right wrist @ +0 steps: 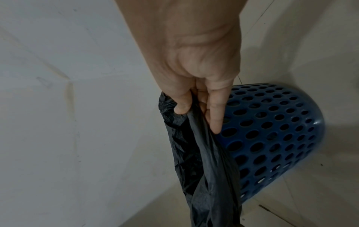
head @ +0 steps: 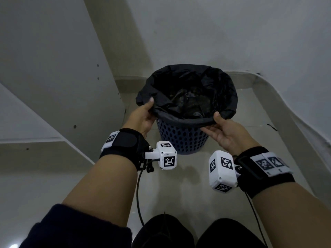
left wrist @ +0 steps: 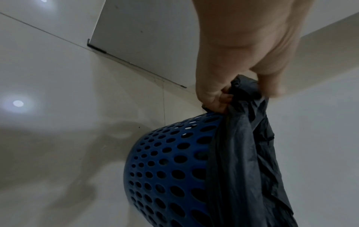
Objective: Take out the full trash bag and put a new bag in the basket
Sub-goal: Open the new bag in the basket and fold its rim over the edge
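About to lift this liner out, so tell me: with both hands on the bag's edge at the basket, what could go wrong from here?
1. Both the left hand and right hand pinch only the thin rim of the black trash bag; under the load inside, the film may tear.
2. The blue basket looks light and nothing holds it down, so it may rise with the bag.
3. The bag's mouth is wide open; tilting it could spill contents.

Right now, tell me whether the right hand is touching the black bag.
Touching. The right wrist view shows the right hand pinching the black bag's edge between thumb and fingers beside the basket.
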